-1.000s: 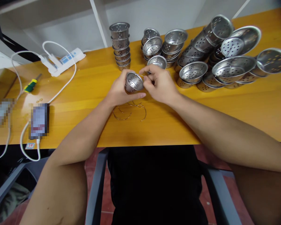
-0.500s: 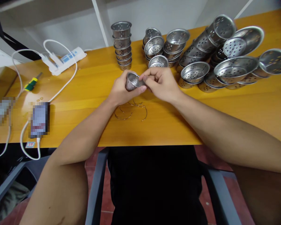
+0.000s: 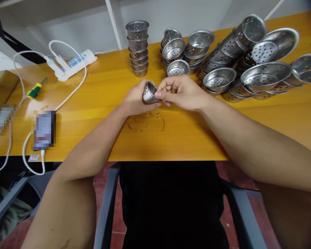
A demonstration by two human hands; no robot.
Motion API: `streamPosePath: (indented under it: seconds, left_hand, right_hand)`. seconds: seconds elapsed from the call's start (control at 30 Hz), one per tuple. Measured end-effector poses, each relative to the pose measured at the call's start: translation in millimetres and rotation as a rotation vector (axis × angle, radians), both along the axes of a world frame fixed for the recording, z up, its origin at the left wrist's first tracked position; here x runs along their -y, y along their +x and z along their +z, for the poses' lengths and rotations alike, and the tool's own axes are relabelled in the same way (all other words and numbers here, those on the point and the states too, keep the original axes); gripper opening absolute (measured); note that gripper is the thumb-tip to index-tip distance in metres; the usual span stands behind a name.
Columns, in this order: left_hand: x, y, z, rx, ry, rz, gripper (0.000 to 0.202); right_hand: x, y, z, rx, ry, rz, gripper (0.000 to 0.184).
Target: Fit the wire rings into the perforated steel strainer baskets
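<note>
The left hand (image 3: 136, 100) is closed around a small perforated steel strainer cup (image 3: 149, 92), holding it tilted just above the wooden tabletop (image 3: 186, 135), its mouth turned toward the right hand (image 3: 182, 92). The right hand's thumb and forefinger are pinched together at the cup's rim; whether a wire lies between them cannot be told, as the fingertips cover that spot. Directly beneath both hands, a loose cluster of curved wire handles (image 3: 146, 121) lies flat on the tabletop, apart from the cup. Behind the hands stands an upright stack of like cups (image 3: 138, 48), nested one over another. To its right sit shorter nested groups of perforated cups (image 3: 182, 52), and further right a large heap of wider perforated strainer baskets (image 3: 251, 60), several tipped on their sides. At the left of the table lie a white power strip (image 3: 71, 64) with white cables (image 3: 67, 98) plugged in, a screwdriver with a green and yellow handle (image 3: 35, 90), and a blurred-out phone (image 3: 43, 130) connected to a cable. The person is seated on a grey chair (image 3: 105, 207) at the table's near edge.
</note>
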State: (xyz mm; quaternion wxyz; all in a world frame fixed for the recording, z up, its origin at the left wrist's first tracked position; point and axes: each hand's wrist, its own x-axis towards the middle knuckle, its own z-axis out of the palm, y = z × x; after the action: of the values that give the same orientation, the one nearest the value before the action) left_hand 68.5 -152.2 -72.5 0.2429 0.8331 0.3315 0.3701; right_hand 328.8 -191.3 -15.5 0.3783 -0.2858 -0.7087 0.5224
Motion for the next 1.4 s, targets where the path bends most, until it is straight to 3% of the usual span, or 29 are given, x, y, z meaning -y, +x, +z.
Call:
streamPosePath:
  seconds: [0.53,1.07,1.4]
  left_hand:
    - [-0.2,-3.0,2.3,0.035,-0.031,0.047,0.079]
    - [-10.7,-7.6,-1.0,-0.019,0.063,-0.002,0.089]
    - [10.9,-2.4,21.0,-0.07,-0.023,0.086,0.082]
  right_hand:
    - [-3.6,-1.8,-7.9,-0.02,-0.039,-0.026,0.05]
    - [-6.5,-3.6,-14.9,-0.032,-0.041,-0.023,0.047]
    - [-5.3,-4.0,-15.1,-0.045,-0.016,0.002,0.057]
